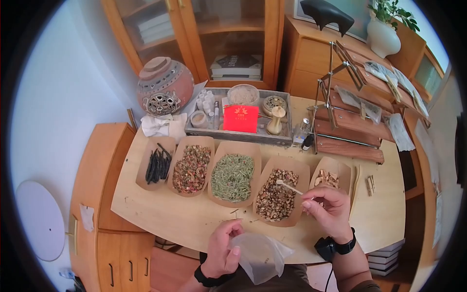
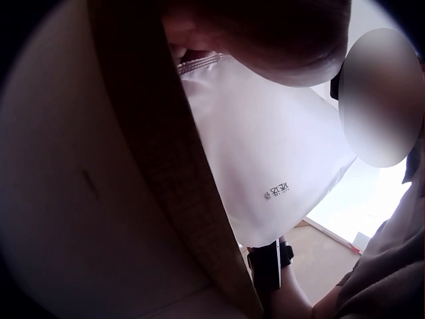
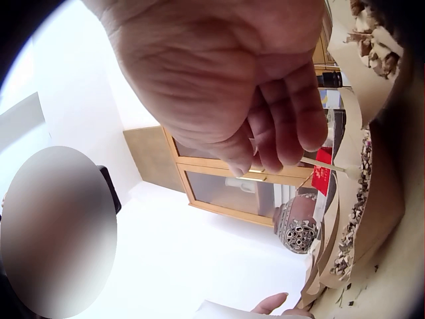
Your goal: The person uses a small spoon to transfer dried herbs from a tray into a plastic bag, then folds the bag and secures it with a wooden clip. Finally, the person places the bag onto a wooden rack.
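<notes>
The left hand (image 1: 221, 250) curls its fingers round a translucent white pouch (image 1: 260, 258) by the near edge of the pale wooden worktop (image 1: 165, 214), likely keeping it handy. The right hand (image 1: 330, 208) pinches a pale scoop (image 1: 291, 187) above a tan paper tray (image 1: 287, 162) of brown chopped pieces (image 1: 275, 200), perhaps for neatness.

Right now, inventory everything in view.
table: 1, pale wood, centre
paper trays: 5, brown, across table
pods: several, black, leftmost tray
flaky mix: 1 heap, reddish, second tray
dried herb: 1 heap, green, middle tray
chopped pieces: many, brown, fourth tray
chips: several, tan, rightmost tray
spoon: 1, pale, above fourth tray
pouch: 1, translucent white, front
wooden tray: 1, grey, table's back
packet: 1, red, at wooden tray
clay pot: 1, reddish, back left
rack: 1, brown, table's right
cabinet: 1, wooden, behind
vase: 1, white, back right
left hand: 1, bare, holding pouch
right hand: 1, bare, pinching spoon
</notes>
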